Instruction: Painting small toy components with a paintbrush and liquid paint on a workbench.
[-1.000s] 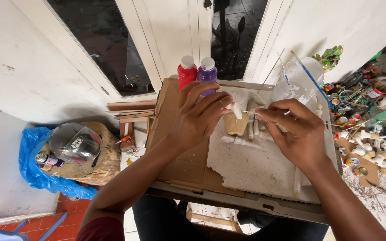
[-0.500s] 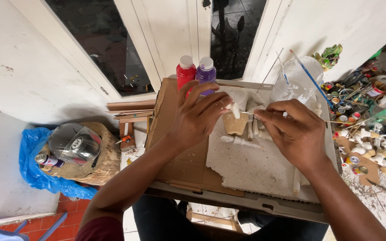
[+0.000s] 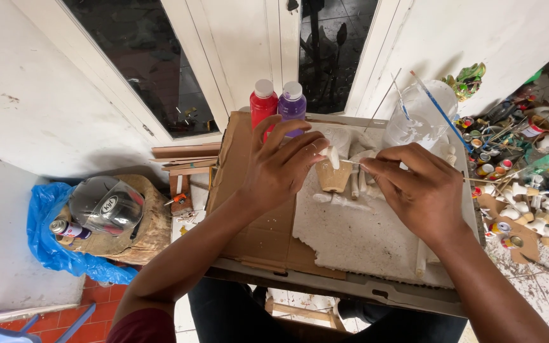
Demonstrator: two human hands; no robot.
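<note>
Head view looks down on a cardboard-topped worktop (image 3: 255,235) laid across the person's lap, with a ragged white foam sheet (image 3: 363,235) on it. The left hand (image 3: 281,168) pinches a small white piece (image 3: 332,155) between thumb and fingertips, held just above a little tan cup (image 3: 333,178) that stands on the sheet. The right hand (image 3: 417,187) is closed on a thin stick (image 3: 351,162) whose tip meets the white piece, so both hands are clamped on something and nearly touching.

By my reading, the step in hand is working the stick's tip into or against the white piece. The next move calls for a steady left-hand pinch and a light, straight push from the right, since the piece is small and looks fragile.

A red paint bottle (image 3: 263,105) and a purple paint bottle (image 3: 292,105) stand at the far edge, beside a clear plastic jar (image 3: 420,117) with brushes. More small white pieces (image 3: 344,202) lie near the cup.
</note>
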